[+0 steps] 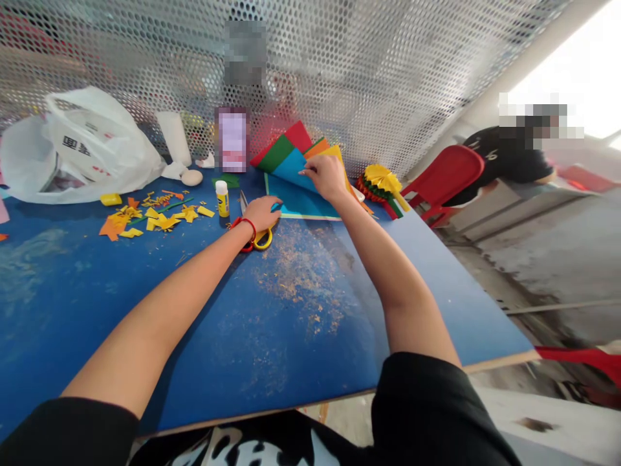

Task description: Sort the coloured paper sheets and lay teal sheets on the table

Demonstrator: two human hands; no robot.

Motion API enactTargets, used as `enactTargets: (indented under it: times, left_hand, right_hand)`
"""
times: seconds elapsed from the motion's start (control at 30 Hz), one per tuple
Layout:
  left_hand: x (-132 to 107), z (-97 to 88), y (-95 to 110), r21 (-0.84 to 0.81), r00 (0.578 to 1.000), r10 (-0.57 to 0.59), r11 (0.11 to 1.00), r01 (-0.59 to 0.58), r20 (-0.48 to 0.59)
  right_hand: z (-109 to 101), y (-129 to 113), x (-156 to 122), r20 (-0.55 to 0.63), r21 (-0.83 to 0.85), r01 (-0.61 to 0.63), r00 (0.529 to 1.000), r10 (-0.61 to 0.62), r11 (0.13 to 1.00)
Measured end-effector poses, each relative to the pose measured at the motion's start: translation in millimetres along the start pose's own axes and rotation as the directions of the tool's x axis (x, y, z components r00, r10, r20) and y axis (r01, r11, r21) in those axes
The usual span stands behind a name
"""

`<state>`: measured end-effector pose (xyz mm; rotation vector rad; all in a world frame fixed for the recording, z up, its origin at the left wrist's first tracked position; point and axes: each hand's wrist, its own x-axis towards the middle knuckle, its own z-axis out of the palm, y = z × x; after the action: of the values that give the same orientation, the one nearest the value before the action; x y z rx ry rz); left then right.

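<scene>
My right hand (323, 176) pinches a blue paper sheet (291, 194) and lifts its corner from a stack of coloured paper (291, 145) with red, green, orange and yellow sheets. My left hand (262, 213), wearing a red wristband, lies at the stack's near left edge. Its curled fingers meet a bit of blue, but I cannot tell whether they grip it. Just below that hand are scissors (257, 238) with red and yellow handles, partly hidden by it. A glue stick (222, 199) stands to the left.
The blue table (301, 349) holds yellow and orange paper scraps (160, 220), a white plastic bag (82, 152), and a yellow, red and green paper fan (381, 184). A perforated metal screen (369, 77) stands behind. A person in black (509, 158) sits beyond a red chair (446, 178).
</scene>
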<state>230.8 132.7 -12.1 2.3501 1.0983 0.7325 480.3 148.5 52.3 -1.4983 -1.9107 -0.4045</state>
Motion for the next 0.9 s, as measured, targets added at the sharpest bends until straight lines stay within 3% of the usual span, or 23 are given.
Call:
enactTargets:
  times: [0.17,0.47,0.57,0.67,0.7,0.8,0.9]
  left_hand:
    - [0,0.8,5,0.071,0.998,0.024,0.997,-0.028,0.065]
    - [-4,-0.4,13,0.118,0.994,0.042,0.992,-0.055,0.104]
    - [-5,-0.3,15,0.095,0.994,0.049,0.994,-0.058,0.098]
    - [-6,-1.6,17,0.032,0.994,0.058,0.998,-0.061,0.087]
    - [-6,-2.2,17,0.000,0.995,0.061,0.998,-0.062,0.082]
    - [-5,-3.2,18,-0.124,0.997,0.059,0.991,-0.052,0.052]
    - [-3,-1.8,23,-0.274,1.000,0.017,0.962,-0.014,0.010]
  right_hand:
    - [-17,15,14,-0.051,-0.006,-0.140,0.989,0.139,0.990]
    - [-45,32,49,-0.163,-0.016,-0.123,0.979,0.119,0.992]
    - [-66,16,64,-0.252,0.012,-0.129,0.959,0.128,0.992]
    - [-96,-16,81,-0.253,0.005,-0.266,0.932,0.259,0.964]
    - [-107,-28,86,-0.303,0.018,-0.300,0.907,0.291,0.954]
    - [-132,-58,95,-0.320,0.063,-0.312,0.894,0.315,0.948]
    - [-150,-72,97,-0.376,0.135,-0.281,0.873,0.312,0.950]
